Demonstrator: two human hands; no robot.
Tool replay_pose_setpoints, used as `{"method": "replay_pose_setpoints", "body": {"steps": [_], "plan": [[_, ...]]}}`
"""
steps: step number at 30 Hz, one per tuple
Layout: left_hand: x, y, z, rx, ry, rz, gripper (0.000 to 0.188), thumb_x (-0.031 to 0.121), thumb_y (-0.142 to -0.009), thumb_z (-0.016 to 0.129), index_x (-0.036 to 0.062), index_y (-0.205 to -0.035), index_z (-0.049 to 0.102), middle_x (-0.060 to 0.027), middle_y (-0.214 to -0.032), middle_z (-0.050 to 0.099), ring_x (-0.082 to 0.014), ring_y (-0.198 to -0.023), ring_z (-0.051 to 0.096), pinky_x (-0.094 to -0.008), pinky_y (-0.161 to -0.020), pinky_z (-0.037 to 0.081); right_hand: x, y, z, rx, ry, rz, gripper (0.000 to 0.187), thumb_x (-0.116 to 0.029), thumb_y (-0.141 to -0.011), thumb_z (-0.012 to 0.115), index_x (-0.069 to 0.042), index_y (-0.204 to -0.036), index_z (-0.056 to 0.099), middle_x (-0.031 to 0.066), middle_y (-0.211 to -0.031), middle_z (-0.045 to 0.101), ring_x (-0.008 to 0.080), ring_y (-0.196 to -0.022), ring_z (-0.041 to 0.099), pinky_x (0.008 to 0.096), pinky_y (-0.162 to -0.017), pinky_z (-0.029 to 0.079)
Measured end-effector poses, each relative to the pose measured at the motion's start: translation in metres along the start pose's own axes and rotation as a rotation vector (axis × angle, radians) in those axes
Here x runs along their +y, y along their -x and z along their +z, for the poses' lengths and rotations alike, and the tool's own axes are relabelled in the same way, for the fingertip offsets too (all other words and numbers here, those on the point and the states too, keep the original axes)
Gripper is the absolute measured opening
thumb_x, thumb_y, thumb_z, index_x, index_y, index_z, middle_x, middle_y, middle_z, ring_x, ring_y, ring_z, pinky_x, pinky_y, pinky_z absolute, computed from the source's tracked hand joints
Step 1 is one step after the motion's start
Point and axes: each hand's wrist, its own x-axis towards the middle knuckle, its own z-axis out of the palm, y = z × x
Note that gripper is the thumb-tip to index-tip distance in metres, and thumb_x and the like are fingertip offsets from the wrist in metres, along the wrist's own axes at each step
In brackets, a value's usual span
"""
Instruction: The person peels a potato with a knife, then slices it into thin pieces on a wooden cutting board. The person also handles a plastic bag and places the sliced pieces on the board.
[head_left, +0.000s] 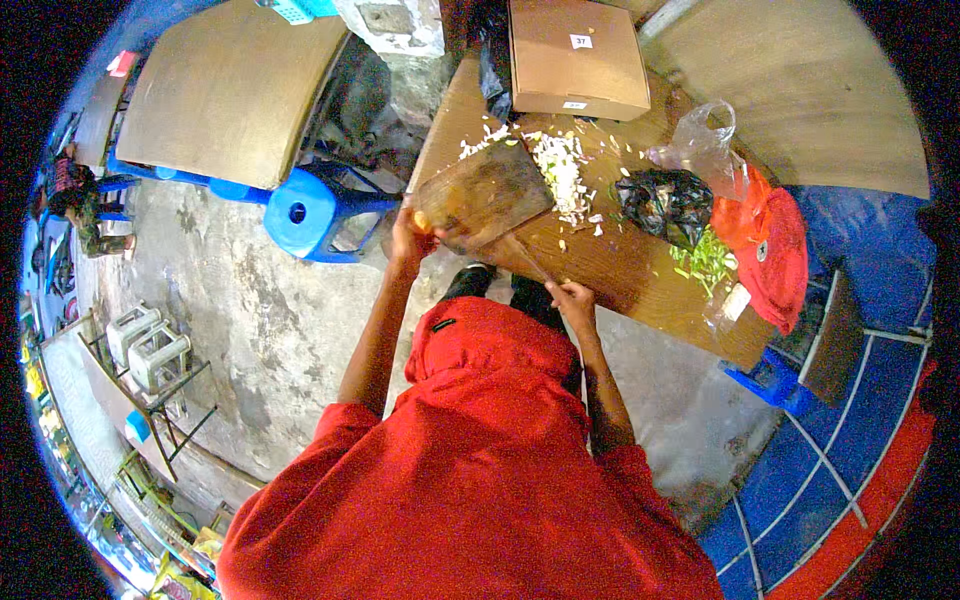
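A dark-stained wooden cutting board (485, 195) lies at the near left edge of the wooden table. My left hand (410, 238) is closed at the board's left corner, its fingers around a small orange piece of food (421, 219). In my closed right hand (573, 300) is the handle of a knife (530, 261), pointing up-left toward the board's near edge. Its blade is hard to make out against the board. Chopped white pieces (563, 175) are heaped along the far and right sides of the board.
Farther right on the table are a black plastic bag (668, 203), a clear plastic bag (703, 150), chopped green pieces (705, 262) and a red cloth item (775, 255). A cardboard box (578, 60) stands at the back. Blue stools (300, 213) stand left, beside another table (225, 95).
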Motion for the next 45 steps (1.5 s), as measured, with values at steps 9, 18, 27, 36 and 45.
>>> {"method": "replay_pose_setpoints", "body": {"steps": [9,18,27,36,45], "plan": [[-0.017,-0.01,0.019,0.13,-0.08,0.236,0.026,0.036,-0.084,0.061,0.0115,-0.087,0.055,0.0018,-0.063,0.052,-0.0099,-0.06,0.049,-0.0265,-0.052,0.039,-0.016,-0.009,0.014,0.218,-0.096,-0.165,0.032,-0.034,-0.085,0.065,-0.003,-0.081,0.06,0.0016,-0.062,0.058,0.0059,-0.05,0.049,0.0215,-0.044,0.036],[-0.024,0.002,0.048,0.227,-0.411,0.66,0.051,0.023,-0.075,0.075,0.0032,-0.116,0.05,-0.0153,-0.102,0.062,-0.0238,-0.092,0.062,-0.0328,-0.078,0.051,-0.05,-0.059,0.08,0.016,-0.128,-0.05,0.033,-0.036,-0.083,0.067,-0.003,-0.081,0.061,0.0024,-0.06,0.058,0.0068,-0.045,0.048,0.0217,-0.042,0.037],[-0.034,-0.005,0.068,0.155,-0.833,0.752,0.054,0.024,-0.078,0.069,0.0074,-0.124,0.047,-0.013,-0.118,0.059,-0.0328,-0.106,0.055,-0.039,-0.089,0.045,-0.045,-0.066,0.081,0.05,-0.079,-0.291,0.029,-0.031,-0.083,0.067,-0.003,-0.082,0.06,0.0008,-0.06,0.058,0.0057,-0.049,0.049,0.0208,-0.044,0.037],[-0.029,-0.008,0.078,0.14,-0.725,0.592,0.042,0.028,-0.079,0.068,0.0092,-0.115,0.057,-0.0171,-0.108,0.051,-0.0309,-0.089,0.058,-0.0383,-0.079,0.047,-0.07,-0.046,0.068,-0.018,-0.18,0.001,0.033,-0.035,-0.082,0.069,-0.004,-0.088,0.061,0.0036,-0.066,0.063,0.0067,-0.044,0.048,0.0207,-0.042,0.039],[-0.03,-0.031,0.077,0.098,-0.453,0.449,0.038,0.023,-0.078,0.068,0.0047,-0.109,0.059,-0.0171,-0.094,0.062,-0.0253,-0.078,0.064,-0.035,-0.06,0.052,-0.104,-0.037,0.075,-0.152,-0.203,0.09,0.042,-0.045,-0.086,0.06,-0.003,-0.085,0.058,-0.0025,-0.051,0.044,0.0057,-0.038,0.037,0.0214,-0.035,0.027]]}}
